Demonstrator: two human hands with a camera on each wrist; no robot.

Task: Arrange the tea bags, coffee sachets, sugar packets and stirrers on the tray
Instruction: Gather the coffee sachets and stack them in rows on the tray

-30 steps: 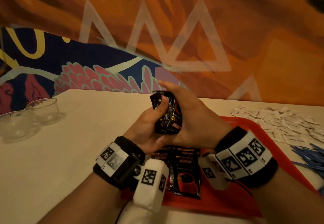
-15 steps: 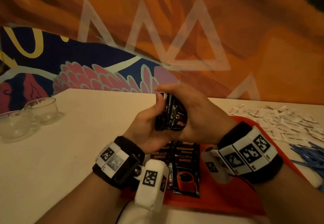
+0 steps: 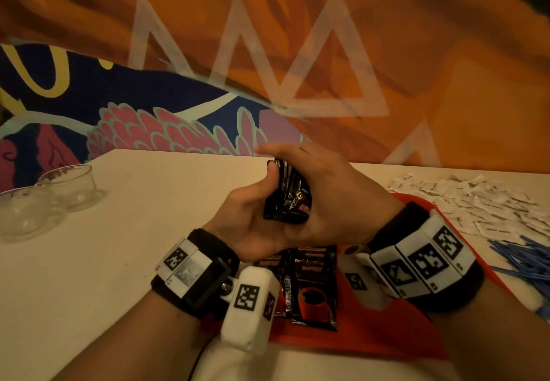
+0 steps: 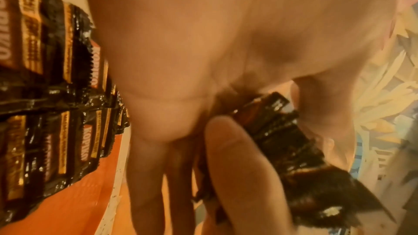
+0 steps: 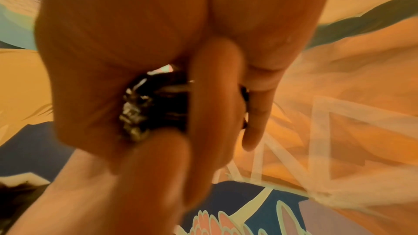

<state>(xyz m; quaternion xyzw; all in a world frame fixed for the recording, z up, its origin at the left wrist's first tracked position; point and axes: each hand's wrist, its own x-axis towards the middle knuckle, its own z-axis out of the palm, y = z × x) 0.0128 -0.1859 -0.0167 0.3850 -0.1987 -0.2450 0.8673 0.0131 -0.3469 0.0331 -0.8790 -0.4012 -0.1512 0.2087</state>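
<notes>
Coffee sachets (image 3: 290, 199), a glossy black stack with brown and orange print, stand on edge above the orange tray (image 3: 387, 333), pressed between both palms. The left hand (image 3: 247, 216) curls its thumb against the stack's near face; the right hand (image 3: 336, 193) wraps round the far side. More sachets (image 3: 312, 285) lie flat in overlapping rows on the tray.

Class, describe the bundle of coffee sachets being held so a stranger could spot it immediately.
Start at the orange tray on the pale table. Above it, the left hand and right hand hold a bundle of coffee sachets between them. Unlike the coffee sachets lying flat on the tray, it is off the tray.
</notes>
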